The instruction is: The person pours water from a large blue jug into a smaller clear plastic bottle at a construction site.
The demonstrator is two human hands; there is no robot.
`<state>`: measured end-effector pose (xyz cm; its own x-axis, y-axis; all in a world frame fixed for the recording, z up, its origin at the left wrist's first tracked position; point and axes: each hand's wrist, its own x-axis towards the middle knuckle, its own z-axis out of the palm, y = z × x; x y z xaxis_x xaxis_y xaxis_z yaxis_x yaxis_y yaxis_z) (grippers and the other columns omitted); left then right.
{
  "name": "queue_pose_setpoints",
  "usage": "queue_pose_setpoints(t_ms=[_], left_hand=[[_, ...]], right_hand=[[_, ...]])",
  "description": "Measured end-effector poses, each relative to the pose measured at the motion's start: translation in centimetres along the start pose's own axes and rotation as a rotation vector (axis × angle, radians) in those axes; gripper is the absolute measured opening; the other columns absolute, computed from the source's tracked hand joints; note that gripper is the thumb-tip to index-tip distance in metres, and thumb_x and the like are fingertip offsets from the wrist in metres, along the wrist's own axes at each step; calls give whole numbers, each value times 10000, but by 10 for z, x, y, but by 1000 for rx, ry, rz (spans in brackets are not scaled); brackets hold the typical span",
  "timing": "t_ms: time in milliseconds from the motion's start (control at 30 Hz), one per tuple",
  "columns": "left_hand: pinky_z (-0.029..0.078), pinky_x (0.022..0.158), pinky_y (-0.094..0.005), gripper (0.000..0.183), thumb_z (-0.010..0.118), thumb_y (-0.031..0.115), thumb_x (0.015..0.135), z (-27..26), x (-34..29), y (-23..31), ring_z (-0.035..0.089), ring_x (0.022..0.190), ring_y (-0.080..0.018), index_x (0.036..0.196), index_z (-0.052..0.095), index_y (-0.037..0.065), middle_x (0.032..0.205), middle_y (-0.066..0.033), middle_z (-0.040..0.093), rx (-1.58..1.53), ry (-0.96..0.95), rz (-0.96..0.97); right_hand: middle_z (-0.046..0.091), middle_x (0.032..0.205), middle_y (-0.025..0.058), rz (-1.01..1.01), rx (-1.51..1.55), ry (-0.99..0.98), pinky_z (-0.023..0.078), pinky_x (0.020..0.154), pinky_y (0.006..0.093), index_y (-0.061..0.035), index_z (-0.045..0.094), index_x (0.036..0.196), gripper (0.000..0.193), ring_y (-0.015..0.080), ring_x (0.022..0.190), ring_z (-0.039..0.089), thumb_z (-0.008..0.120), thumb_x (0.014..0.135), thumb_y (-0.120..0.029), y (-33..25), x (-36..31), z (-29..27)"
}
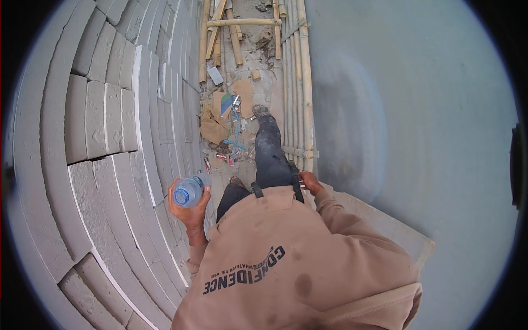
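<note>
Pale grey rectangular blocks (113,118) stand stacked along the left. A smooth grey-green surface (440,110) fills the right, with long yellowish bamboo poles (297,82) side by side along its edge. Between, torn brown cardboard (213,126) and thin blue strips (235,144) litter the dusty grey floor (267,88).

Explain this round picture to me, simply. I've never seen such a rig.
There is no machine: these are a person's bare hands. The single picture comes from a wide fisheye camera on the head, looking down, so straight edges bend. The left hand holds a clear bluish bottle. The right hand is beside the dark trousers; whether it holds anything is hard to tell. Pale blocks are stacked at left. On the ground lie bamboo poles, brown cardboard and small litter.
</note>
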<state>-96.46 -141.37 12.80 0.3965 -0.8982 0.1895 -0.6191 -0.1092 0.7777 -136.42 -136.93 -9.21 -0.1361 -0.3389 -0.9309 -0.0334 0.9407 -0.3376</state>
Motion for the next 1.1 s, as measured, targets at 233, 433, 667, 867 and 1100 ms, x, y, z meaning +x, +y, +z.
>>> queue_pose_setpoints(t_ms=[233,433,667,867,1100], left_hand=[[526,817,-377,581,907,140,584,83,23,2,637,906,-231,1056,610,-24,1002,-117,645,113,164,-358],[512,850,-403,606,882,99,625,175,89,31,613,934,-247,1123,560,-25,1050,-118,608,-141,291,-483],[490,944,-413,651,824,-32,689,212,92,47,579,1060,-264,1251,495,-34,1170,-137,571,-139,222,-577],[481,933,-410,644,837,10,680,277,98,-18,578,1048,-261,1231,508,-41,1147,-138,578,-209,223,-527],[486,947,-409,605,835,-12,700,357,63,-160,588,1074,-258,1215,525,-80,1192,-161,589,-264,464,-516]], right_hand=[[627,828,46,-323,-649,72,514,603,345,-49,602,948,165,184,687,642,592,887,-202,-124,190,-99],[634,847,37,-260,-19,-71,521,633,305,-64,584,965,115,146,749,647,557,918,-166,-254,256,-115],[648,861,31,-235,-496,-176,521,662,327,-95,581,956,130,190,803,648,608,918,-217,-260,276,-128],[650,1102,194,-348,-1172,252,509,865,415,12,548,1130,534,379,972,629,705,867,-426,-282,348,-139],[625,1144,244,-538,-625,484,478,914,433,48,506,1188,657,373,1042,622,749,795,-418,-334,402,-109]])
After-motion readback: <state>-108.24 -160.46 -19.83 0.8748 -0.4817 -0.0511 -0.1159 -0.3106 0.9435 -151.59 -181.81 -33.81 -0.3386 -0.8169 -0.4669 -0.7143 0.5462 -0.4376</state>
